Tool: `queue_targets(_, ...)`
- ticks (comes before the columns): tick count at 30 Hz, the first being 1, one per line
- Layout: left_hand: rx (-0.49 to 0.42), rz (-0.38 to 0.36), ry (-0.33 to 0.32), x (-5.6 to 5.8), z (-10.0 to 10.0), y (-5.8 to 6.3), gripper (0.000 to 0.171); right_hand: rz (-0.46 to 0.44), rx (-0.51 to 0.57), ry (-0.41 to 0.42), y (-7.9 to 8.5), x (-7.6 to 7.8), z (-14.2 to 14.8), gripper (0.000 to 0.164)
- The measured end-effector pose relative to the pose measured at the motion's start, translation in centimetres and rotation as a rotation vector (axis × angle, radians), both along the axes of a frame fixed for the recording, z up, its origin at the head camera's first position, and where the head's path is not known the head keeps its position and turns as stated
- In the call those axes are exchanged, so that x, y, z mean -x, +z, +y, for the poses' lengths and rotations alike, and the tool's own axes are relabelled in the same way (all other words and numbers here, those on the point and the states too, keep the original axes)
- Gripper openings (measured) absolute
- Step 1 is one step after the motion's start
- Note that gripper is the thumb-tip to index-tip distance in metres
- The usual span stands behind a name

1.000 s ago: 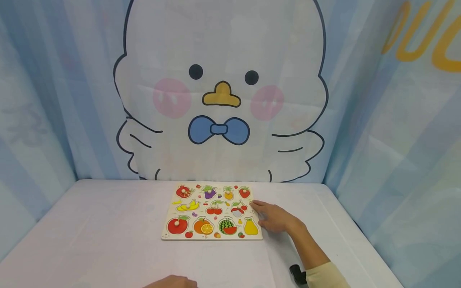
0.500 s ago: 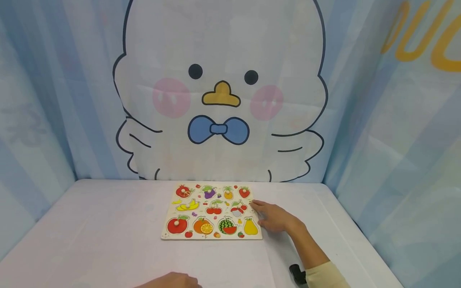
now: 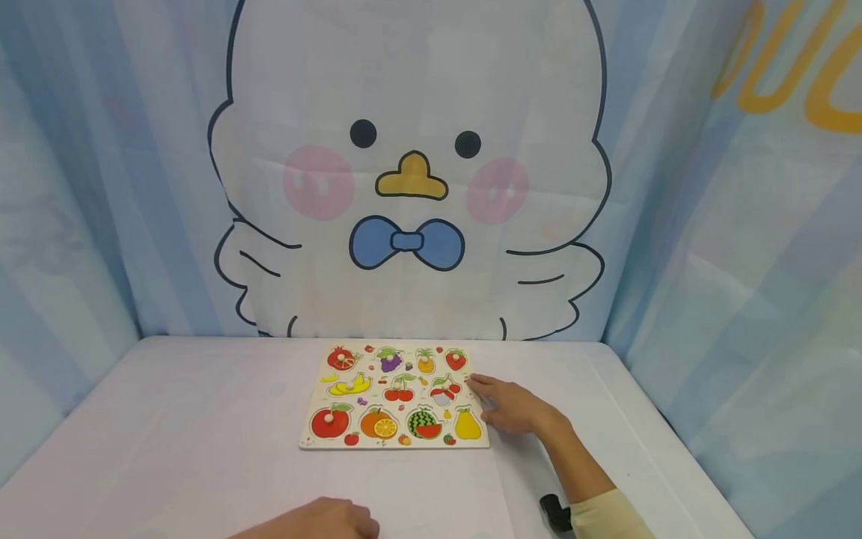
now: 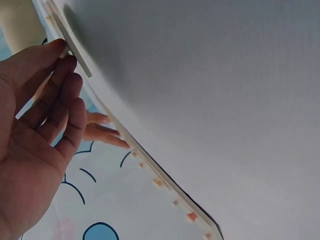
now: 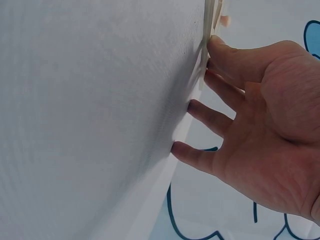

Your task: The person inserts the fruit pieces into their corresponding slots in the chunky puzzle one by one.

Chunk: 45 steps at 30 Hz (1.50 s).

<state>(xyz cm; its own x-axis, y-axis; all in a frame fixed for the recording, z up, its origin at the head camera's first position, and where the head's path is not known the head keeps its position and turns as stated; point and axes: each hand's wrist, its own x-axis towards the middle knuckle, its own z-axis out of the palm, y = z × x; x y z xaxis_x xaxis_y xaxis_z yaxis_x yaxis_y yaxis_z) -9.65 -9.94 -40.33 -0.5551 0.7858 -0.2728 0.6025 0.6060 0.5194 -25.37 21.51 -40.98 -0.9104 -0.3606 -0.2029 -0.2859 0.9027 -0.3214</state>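
A wooden fruit peg puzzle board (image 3: 393, 408) lies on the white table. My right hand (image 3: 515, 408) rests at its right edge, fingers spread, thumb and index fingertips touching the board's side. In the right wrist view, the other fingertips of the right hand (image 5: 270, 115) reach down to the tablecloth. At the bottom of the head view is my left hand (image 3: 326, 518), its back up. From the left wrist, its thumb and fingertips pinch a thin flat puzzle piece (image 4: 81, 62), seen edge-on above the table; its picture is hidden.
A white cloth covers the table (image 3: 168, 434). Behind it hangs a curtain (image 3: 417, 299) with a cartoon chick, and blue-striped curtains (image 3: 761, 314) close in both sides. A small black device (image 3: 555, 513) sits by the right sleeve (image 3: 609, 516).
My left hand has moved up and slightly to the right, further into the head view. The right hand has stayed at the board's edge, and the board has not visibly moved on the table.
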Motion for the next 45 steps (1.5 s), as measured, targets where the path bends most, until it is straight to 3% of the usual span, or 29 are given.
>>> queue_targets(5, -0.071, 0.128, -0.106, 0.7, -0.3, 0.3, 0.027, 0.002, 0.008, 0.002, 0.0, 0.0, 0.0, 0.064)
queue_targets(7, -0.097, 0.153, -0.118, 0.9, -0.4, 0.3, 0.025, 0.000, 0.010, 0.004, 0.0, 0.0, 0.0, 0.064)
queue_targets(16, -0.078, 0.137, -0.010, 2.1, -0.4, 0.7, 0.008, 0.001, 0.008, 0.015, 0.1, 0.0, 0.1, 0.064)
queue_targets(25, -0.081, 0.185, 0.068, 3.1, -0.6, 1.3, 0.012, -0.002, 0.018, 0.007, 0.2, -0.1, 0.1, 0.064)
queue_targets(33, -0.093, 0.217, 0.069, 4.5, -0.9, 1.4, 0.012, 0.000, 0.021, 0.000, 0.1, 0.0, 0.1, 0.064)
queue_targets(45, -0.104, 0.230, 0.119, 6.8, -1.3, 1.6, 0.012, -0.003, 0.015, -0.012, 0.1, -0.1, -0.1, 0.064)
